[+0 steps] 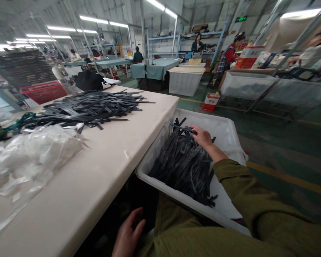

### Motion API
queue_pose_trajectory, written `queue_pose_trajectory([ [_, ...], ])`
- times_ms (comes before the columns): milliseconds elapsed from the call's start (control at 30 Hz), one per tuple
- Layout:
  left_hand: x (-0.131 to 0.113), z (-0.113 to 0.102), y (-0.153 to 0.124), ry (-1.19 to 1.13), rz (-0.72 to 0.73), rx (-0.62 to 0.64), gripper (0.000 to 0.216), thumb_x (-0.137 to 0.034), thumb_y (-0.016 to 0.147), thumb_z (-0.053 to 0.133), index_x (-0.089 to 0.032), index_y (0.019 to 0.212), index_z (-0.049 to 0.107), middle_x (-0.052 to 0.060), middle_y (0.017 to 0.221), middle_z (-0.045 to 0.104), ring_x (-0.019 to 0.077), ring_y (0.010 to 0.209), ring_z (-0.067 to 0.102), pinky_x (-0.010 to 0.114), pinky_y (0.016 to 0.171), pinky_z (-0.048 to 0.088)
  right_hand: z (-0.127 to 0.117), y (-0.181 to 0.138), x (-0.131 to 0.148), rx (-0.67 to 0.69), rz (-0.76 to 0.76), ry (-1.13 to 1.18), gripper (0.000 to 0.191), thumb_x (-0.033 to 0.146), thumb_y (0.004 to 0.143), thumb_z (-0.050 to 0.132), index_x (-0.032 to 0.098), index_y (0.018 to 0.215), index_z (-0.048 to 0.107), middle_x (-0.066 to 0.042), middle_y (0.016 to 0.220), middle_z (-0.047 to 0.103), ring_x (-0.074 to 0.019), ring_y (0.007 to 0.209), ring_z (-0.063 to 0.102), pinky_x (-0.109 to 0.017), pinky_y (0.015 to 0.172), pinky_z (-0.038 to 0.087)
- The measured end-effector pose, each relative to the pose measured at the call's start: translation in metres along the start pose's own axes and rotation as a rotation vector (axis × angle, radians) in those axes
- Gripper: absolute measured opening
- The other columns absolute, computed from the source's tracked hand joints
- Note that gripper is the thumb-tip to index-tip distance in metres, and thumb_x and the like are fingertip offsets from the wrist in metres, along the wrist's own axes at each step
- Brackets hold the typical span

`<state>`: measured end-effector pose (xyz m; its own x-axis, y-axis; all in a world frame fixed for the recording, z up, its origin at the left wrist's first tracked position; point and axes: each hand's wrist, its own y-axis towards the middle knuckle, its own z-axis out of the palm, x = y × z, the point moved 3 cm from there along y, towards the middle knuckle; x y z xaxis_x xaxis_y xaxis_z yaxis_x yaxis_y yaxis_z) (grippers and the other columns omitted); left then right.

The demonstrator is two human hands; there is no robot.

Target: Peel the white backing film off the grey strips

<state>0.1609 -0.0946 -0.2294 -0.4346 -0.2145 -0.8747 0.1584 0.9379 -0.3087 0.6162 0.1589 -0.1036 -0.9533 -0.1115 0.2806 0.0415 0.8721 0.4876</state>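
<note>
Over the white plastic bin (224, 130), my right hand (202, 137) is closed around a few dark strips (183, 127) that stick out to the left of the fingers. Below it, a heap of black strips (182, 164) fills much of the bin. My left hand (131, 232) hangs low by my lap, beside the table edge, its thumb and fingers apart and nothing in them. On the table (101, 167) lies a large pile of dark grey strips (93, 107), away from both hands.
Crumpled clear plastic (37, 153) lies at the table's left, with a black bag (88, 81) and a red crate (44, 92) behind. A red and white can (211, 101) and a white tub (186, 81) stand on the floor beyond. Several people work at far tables.
</note>
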Motion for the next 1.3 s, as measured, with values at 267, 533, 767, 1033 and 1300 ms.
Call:
queue_pose_trajectory([
  [267, -0.002, -0.003, 0.004, 0.011, -0.007, 0.008, 0.05, -0.05, 0.081, 0.059, -0.021, 0.12, 0.068, 0.01, 0.121, 0.074, 0.0275, 0.115, 0.068, 0.036, 0.099, 0.054, 0.007, -0.039, 0.023, 0.105, -0.029, 0.06, 0.009, 0.024, 0.09, 0.064, 0.022, 0.091, 0.073, -0.008, 0.125, 0.071, -0.0284, 0.112, 0.068, -0.042, 0.095, 0.055],
  [533, -0.004, -0.007, 0.008, 0.022, 0.004, 0.039, 0.047, -0.052, 0.077, 0.061, -0.023, 0.113, 0.07, 0.008, 0.119, 0.075, 0.0294, 0.115, 0.068, 0.039, 0.102, 0.053, 0.052, -0.112, 0.084, 0.473, -0.147, 0.155, 0.015, 0.027, 0.096, 0.066, 0.015, 0.105, 0.07, -0.007, 0.108, 0.074, -0.0223, 0.101, 0.069, -0.044, 0.092, 0.055],
  [767, -0.006, -0.009, 0.005, -0.029, 0.004, 0.0, 0.05, -0.057, 0.074, 0.065, -0.024, 0.111, 0.072, 0.009, 0.115, 0.077, 0.0321, 0.113, 0.069, 0.041, 0.099, 0.055, 0.046, -0.115, 0.12, 0.629, -0.089, 0.259, 0.017, 0.016, 0.093, 0.063, 0.018, 0.107, 0.073, -0.011, 0.117, 0.073, -0.0261, 0.11, 0.066, -0.042, 0.097, 0.05],
  [1033, -0.079, -0.026, 0.002, -0.223, 0.106, -0.158, 0.052, -0.056, 0.083, 0.061, -0.021, 0.121, 0.066, 0.011, 0.119, 0.073, 0.0273, 0.108, 0.069, 0.04, 0.097, 0.054, -0.029, -0.12, 0.208, 1.025, -0.081, 0.729, 0.048, 0.06, 0.094, 0.051, 0.017, 0.102, 0.072, -0.005, 0.084, 0.077, -0.0179, 0.068, 0.068, -0.023, 0.052, 0.053],
  [1300, -0.149, -0.052, -0.012, -0.388, 0.258, -0.301, 0.025, -0.039, 0.082, 0.071, -0.016, 0.09, 0.073, 0.005, 0.084, 0.074, 0.0195, 0.079, 0.066, 0.028, 0.074, 0.053, -0.02, -0.15, 0.302, 1.27, -0.05, 1.125, 0.057, 0.072, 0.079, 0.066, 0.015, 0.081, 0.067, -0.001, 0.067, 0.064, -0.012, 0.054, 0.054, -0.02, 0.046, 0.043],
])
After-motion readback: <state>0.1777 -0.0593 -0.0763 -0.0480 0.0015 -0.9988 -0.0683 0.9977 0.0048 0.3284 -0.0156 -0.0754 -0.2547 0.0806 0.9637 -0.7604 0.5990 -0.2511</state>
